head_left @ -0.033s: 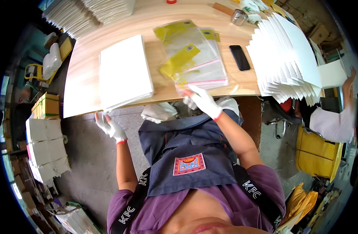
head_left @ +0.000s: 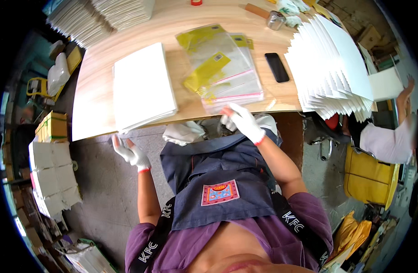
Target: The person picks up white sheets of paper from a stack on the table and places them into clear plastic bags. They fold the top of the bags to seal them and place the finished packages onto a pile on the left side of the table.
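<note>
My left hand [head_left: 132, 154], in a white glove with bare fingertips, is open just off the table's front edge. It is nearest the front left corner of a stack of white sheets or boards [head_left: 143, 86] and holds nothing. My right hand [head_left: 246, 123], gloved the same way, is at the table edge below the clear plastic bags [head_left: 231, 96]. Its fingers are bent but apart, with nothing seen between them. The bags overlap in a loose pile, with yellow-green printed panels and pink strips near their openings.
A black phone [head_left: 277, 67] lies right of the bags, beside a fanned pile of white boards [head_left: 327, 68]. Farther back are a tape roll [head_left: 276, 20] and stacked boards [head_left: 79, 20]. White boxes [head_left: 54, 175] stand left on the floor. Another person's arm [head_left: 403, 102] shows at right.
My right hand has drawn back slightly from the front edge of the bags. My left hand has shifted slightly away from the white stack's corner. The whole view has tilted a little.
</note>
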`<state>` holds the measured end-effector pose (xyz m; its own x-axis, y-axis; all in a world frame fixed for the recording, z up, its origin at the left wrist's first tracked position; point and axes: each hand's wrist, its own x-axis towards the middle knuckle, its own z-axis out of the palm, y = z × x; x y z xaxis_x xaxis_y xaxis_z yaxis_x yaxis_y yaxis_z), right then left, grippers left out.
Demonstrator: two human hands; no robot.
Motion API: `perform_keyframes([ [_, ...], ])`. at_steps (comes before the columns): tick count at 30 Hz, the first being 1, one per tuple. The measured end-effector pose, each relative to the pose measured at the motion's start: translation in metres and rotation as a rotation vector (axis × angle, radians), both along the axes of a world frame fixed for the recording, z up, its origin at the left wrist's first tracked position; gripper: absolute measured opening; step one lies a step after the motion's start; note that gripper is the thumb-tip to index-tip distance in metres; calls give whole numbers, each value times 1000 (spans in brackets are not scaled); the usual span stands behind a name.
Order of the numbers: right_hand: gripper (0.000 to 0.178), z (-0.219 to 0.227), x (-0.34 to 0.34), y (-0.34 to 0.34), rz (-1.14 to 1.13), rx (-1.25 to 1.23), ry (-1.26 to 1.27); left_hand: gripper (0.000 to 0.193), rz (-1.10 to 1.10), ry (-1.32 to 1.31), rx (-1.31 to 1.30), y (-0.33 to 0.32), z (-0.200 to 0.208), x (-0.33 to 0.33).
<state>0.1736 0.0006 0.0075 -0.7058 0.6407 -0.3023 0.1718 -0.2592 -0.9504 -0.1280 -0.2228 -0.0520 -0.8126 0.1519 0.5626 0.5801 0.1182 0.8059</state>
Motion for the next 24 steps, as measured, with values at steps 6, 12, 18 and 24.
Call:
perform_keyframes([
  [6,21,43,143,18,-761,333,49,30,-760,400,-302,44,3,114],
  [12,25,154,219,70,-1109,593,124,47,-962,511,-642,138,50,183],
  [18,22,186,251,113,-1064,103,103,49,-952,710,-890,226,25,161],
  [24,13,184,262,114,-998,-113,427,50,-925,754,-1047,259,38,138],
])
